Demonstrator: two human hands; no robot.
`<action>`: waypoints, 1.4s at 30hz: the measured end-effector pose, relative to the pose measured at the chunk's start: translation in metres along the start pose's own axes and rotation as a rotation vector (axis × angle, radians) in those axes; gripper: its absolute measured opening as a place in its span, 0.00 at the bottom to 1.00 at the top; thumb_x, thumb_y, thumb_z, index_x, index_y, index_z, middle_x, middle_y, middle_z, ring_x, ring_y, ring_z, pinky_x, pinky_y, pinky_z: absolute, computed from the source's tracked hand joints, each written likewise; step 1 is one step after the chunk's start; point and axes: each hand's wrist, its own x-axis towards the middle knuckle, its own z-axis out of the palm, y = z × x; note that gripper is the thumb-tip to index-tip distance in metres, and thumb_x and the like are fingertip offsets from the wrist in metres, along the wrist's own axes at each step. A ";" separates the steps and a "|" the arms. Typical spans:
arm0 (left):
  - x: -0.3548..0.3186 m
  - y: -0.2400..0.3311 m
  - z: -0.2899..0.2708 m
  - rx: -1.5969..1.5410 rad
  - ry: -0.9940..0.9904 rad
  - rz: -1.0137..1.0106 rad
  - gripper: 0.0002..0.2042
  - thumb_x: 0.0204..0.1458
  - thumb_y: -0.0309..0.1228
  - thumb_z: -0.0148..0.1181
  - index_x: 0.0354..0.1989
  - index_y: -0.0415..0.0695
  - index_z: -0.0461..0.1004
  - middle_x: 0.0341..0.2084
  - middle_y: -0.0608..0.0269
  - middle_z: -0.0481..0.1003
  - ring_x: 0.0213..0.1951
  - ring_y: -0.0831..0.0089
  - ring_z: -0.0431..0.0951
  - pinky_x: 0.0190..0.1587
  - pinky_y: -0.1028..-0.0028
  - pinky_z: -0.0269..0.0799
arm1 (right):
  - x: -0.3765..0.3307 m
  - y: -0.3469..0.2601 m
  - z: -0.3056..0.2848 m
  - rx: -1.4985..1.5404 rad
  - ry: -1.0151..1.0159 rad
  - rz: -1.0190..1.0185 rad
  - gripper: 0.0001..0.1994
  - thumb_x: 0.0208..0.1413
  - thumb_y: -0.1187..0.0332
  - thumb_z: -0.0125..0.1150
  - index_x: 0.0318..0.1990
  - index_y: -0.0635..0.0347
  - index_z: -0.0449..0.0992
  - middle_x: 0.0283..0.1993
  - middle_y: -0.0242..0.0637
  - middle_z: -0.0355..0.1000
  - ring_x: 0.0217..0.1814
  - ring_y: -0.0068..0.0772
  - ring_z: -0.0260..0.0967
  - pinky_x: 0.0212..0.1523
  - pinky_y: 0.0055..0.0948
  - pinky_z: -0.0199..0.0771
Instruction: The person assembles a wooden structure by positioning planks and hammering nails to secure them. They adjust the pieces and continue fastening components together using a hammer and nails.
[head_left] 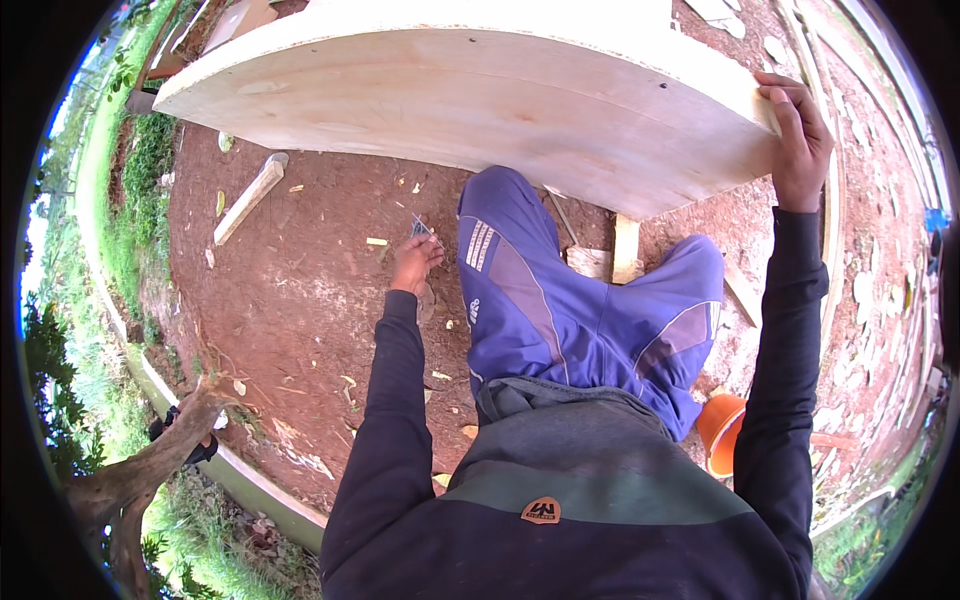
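Observation:
A large pale wooden panel point(480, 105) stretches across the top of the head view, its broad face toward me and its upper part washed out by light. My right hand point(803, 145) is closed around the panel's right corner, with the fingers over the top edge. Low over the soil beside my left knee, my left hand point(417, 263) pinches a small grey, pointed thing point(420, 228). It is too small to name. My knees are bent just under the panel's lower edge.
On the red soil at left lies a pale wooden stick point(248, 200) with a greyish end. Wood offcuts point(626, 250) lie beyond my legs. An orange bucket point(716, 435) stands by my right elbow. A tree trunk point(160, 455) rises at lower left, near a low kerb point(270, 485).

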 end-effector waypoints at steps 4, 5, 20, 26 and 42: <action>-0.052 0.055 0.025 -0.020 -0.138 0.111 0.06 0.64 0.28 0.62 0.45 0.39 0.77 0.36 0.62 0.80 0.38 0.72 0.83 0.44 0.71 0.82 | 0.002 -0.002 0.001 0.001 0.027 -0.005 0.13 0.67 0.64 0.56 0.44 0.64 0.83 0.45 0.32 0.81 0.47 0.22 0.74 0.51 0.23 0.70; -0.060 0.061 0.027 0.012 -0.142 0.138 0.07 0.64 0.28 0.62 0.45 0.39 0.77 0.36 0.62 0.80 0.38 0.71 0.83 0.44 0.71 0.82 | 0.003 -0.002 0.003 -0.007 0.025 -0.017 0.13 0.67 0.64 0.56 0.44 0.63 0.84 0.45 0.32 0.81 0.47 0.23 0.74 0.51 0.23 0.70; -0.071 0.063 0.035 0.319 0.006 0.267 0.04 0.63 0.27 0.62 0.41 0.39 0.79 0.33 0.63 0.82 0.35 0.76 0.82 0.37 0.74 0.79 | 0.006 0.004 0.002 -0.020 -0.013 0.006 0.13 0.70 0.68 0.51 0.42 0.68 0.81 0.53 0.38 0.80 0.56 0.28 0.73 0.62 0.29 0.67; -0.035 -0.004 -0.017 0.658 0.259 0.124 0.04 0.59 0.26 0.65 0.35 0.37 0.80 0.25 0.60 0.81 0.29 0.75 0.81 0.30 0.72 0.75 | 0.006 0.003 0.002 -0.003 0.025 -0.018 0.14 0.68 0.65 0.54 0.44 0.66 0.83 0.51 0.37 0.81 0.55 0.28 0.74 0.61 0.29 0.68; -0.009 -0.098 -0.045 0.656 0.307 0.209 0.05 0.56 0.26 0.67 0.36 0.37 0.83 0.26 0.57 0.81 0.30 0.69 0.81 0.37 0.68 0.76 | 0.013 0.009 -0.001 -0.038 0.047 -0.039 0.15 0.68 0.66 0.54 0.46 0.70 0.83 0.53 0.43 0.80 0.57 0.34 0.75 0.62 0.33 0.70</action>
